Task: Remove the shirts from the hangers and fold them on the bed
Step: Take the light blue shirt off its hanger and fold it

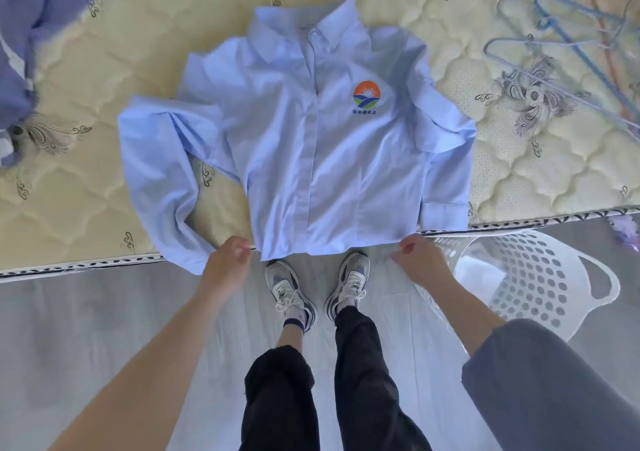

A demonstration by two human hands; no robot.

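Head view: light-blue long-sleeved shirt (311, 131) spread front-up on the bed (104, 62), buttoned, collar at the far end, hem at the near mattress edge and slightly overhanging it. Long axis running near to far, straight away from the person. Left hand (230, 254) at the hem's left corner, fingers (242, 248) pressed together, apparently pinching the fabric edge. Right hand (414, 254) at the hem's right corner, likewise curled closed on the cloth, though the exact contact is hard to make out. Both hands about equally near, one to each side of the placket. Left sleeve (156, 173) bowed outward and trailing off the near edge; right sleeve (446, 159) folded down alongside the body. Blue wire hangers (571, 34) lying empty, far right on the mattress. White perforated laundry basket (530, 277) on the floor, just right of the right hand. Another bluish garment (20, 52) bunched at far left.
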